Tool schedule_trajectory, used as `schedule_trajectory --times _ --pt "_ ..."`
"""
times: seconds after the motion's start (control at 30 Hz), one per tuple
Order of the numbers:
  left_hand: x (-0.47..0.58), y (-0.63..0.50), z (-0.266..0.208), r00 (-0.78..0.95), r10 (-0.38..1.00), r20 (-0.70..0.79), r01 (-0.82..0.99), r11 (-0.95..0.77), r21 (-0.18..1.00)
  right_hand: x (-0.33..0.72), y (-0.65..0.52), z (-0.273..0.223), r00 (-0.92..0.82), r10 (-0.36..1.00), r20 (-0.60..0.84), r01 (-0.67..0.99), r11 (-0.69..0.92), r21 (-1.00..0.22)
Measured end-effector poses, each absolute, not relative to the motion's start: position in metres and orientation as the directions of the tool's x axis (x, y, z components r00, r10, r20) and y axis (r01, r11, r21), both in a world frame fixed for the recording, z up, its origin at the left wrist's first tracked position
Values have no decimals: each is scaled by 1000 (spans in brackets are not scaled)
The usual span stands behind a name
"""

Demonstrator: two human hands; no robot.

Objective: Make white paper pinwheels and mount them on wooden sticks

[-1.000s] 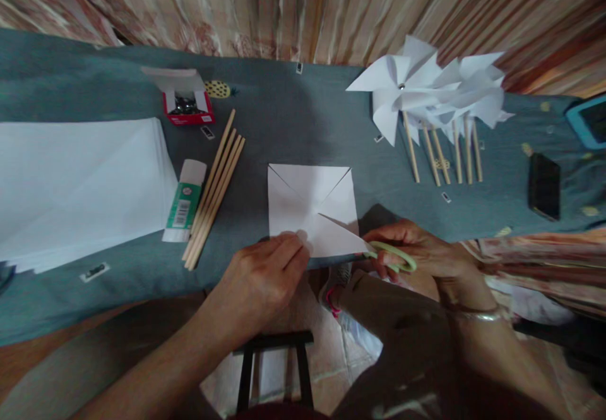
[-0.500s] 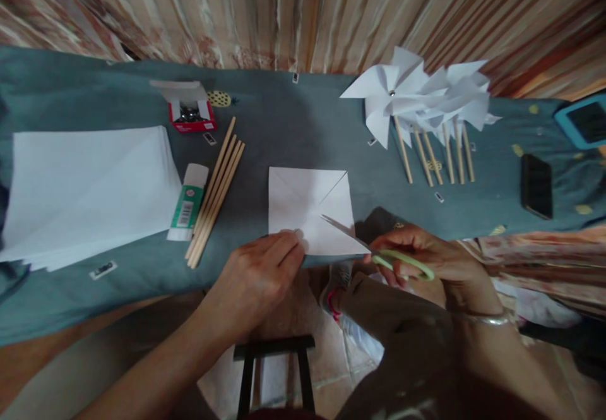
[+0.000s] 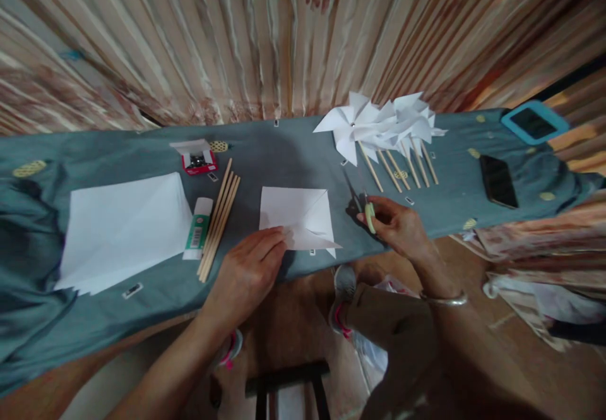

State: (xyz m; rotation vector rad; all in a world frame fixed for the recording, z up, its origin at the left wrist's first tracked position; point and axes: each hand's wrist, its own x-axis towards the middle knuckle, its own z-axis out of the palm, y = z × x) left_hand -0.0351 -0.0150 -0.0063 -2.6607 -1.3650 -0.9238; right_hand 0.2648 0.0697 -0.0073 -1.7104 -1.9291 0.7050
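Pressing flat with the fingers, the left hand (image 3: 249, 268) holds down the near left corner of the paper square (image 3: 296, 218); it grips nothing, it only pins. The right hand (image 3: 398, 227) is closed around the green scissors (image 3: 370, 216), just to the right of the square and not touching it.

The square lies on the grey-blue cloth (image 3: 284, 148) at the near edge of the table, and its near right corner already hangs a little over this edge. I judge the paper to be very light and thin, easy to crease or tear, and it seems to be cut along the diagonals, so the flaps can lift. A flat palm near the middle is safer than a pinch.

Left of the square lie wooden sticks (image 3: 218, 218), then a glue stick (image 3: 199, 229) and a paper stack (image 3: 125, 230). Behind the square the cloth is bare, with good room. Farther right behind it lie finished pinwheels (image 3: 374, 126), and a phone (image 3: 497, 181) well apart.
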Motion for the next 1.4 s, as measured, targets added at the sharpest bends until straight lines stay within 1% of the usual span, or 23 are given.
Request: schedule_trajectory --times 0.1,0.2,0.3,0.4,0.63,0.77,0.9,1.07,1.17,1.4 --pt "-35 -14 -8 460 745 483 757 -613 226 260 70 -9 -72 991 115 898 115 -425" --pt "-34 -15 -10 474 765 437 760 -605 235 255 70 -12 -124 974 187 954 169 -247" --pt "-32 -18 -11 482 782 395 759 -598 258 251 70 -16 -181 965 192 969 209 -133" --pt "-31 -19 -10 480 795 370 764 -587 270 247 70 -16 -188 965 184 976 205 -77" --pt "-33 -18 -8 469 816 337 770 -565 295 243 71 -14 -187 963 194 979 199 -42" --pt "-40 -16 -9 446 823 353 776 -552 305 244 71 -17 -192 957 216 979 204 -32" --pt "-51 -7 -11 394 828 399 792 -526 309 243 72 -18 -203 949 241 974 220 -44" --pt "-57 1 -15 344 861 374 831 -465 306 238 75 -18 -215 948 235 969 238 -74" --pt "-56 0 -15 352 866 355 844 -457 280 236 76 -18 -229 946 230 964 254 -82" --pt "-53 -6 -12 373 863 342 839 -471 274 234 74 -16 -238 933 270 958 272 -93"
